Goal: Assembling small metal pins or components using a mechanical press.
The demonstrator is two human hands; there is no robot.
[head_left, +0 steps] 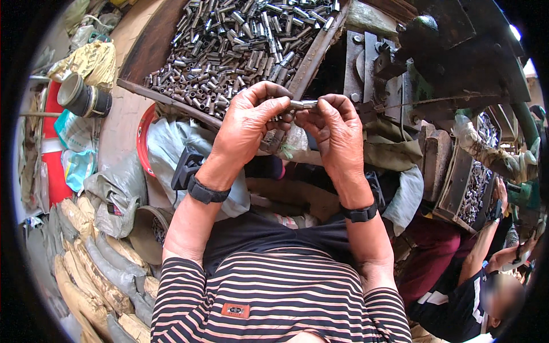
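Between my two hands is a short, shiny metal tube [303, 104], lying roughly level. My left hand [247, 124] pinches its left end between thumb and forefinger. Its other end is in the fingertips of my right hand [338, 128]. Something small and metallic shows under the curled fingers of my left hand, but I cannot make out what it is. Just beyond my hands stands a wide tray [318, 52] heaped with loose metal tubes [229, 63] of the same kind.
Dark machinery [452, 51] rises at the right, close to my right hand. A second bin [452, 188] of metal pieces stands there, with a co-worker [457, 303] beside it. Filled sacks [86, 274] and a bucket [146, 234] are at lower left; a black cylinder [98, 102] is farther up.
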